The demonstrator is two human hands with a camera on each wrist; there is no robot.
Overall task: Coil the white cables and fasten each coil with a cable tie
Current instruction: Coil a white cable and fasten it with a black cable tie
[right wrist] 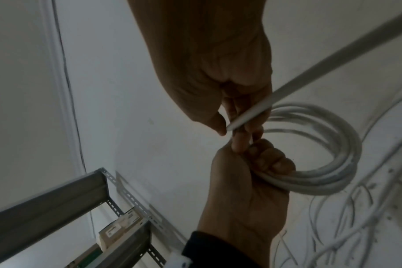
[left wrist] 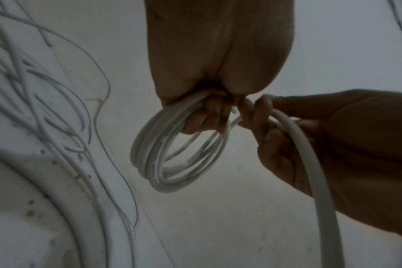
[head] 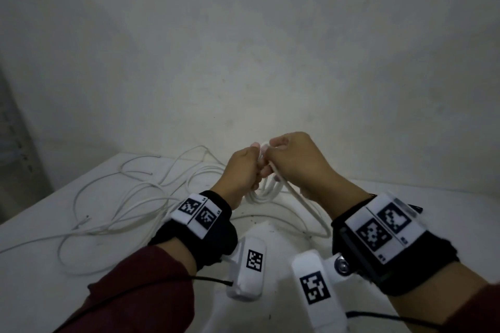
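Above the white table [head: 40, 219], my left hand [head: 247, 170] grips the top of a coil of thick white cable [head: 263, 193] with its fingers curled round several loops. In the left wrist view the coil [left wrist: 179, 156] hangs as a ring below the left hand [left wrist: 209, 116]. My right hand [head: 286, 155] is close against the left and pinches the cable's free strand [head: 308, 211], which runs down and back to the table. From the right wrist, the right hand [right wrist: 236, 116] holds that strand [right wrist: 298, 81] just above the left hand [right wrist: 252, 177] and the coil [right wrist: 328, 168]. No cable tie is in view.
Several thin white cables [head: 121, 197] lie loose and tangled on the table's left half. A grey metal shelf rack [right wrist: 57, 208] stands left of the table. A pale wall [head: 243, 48] rises right behind the table.
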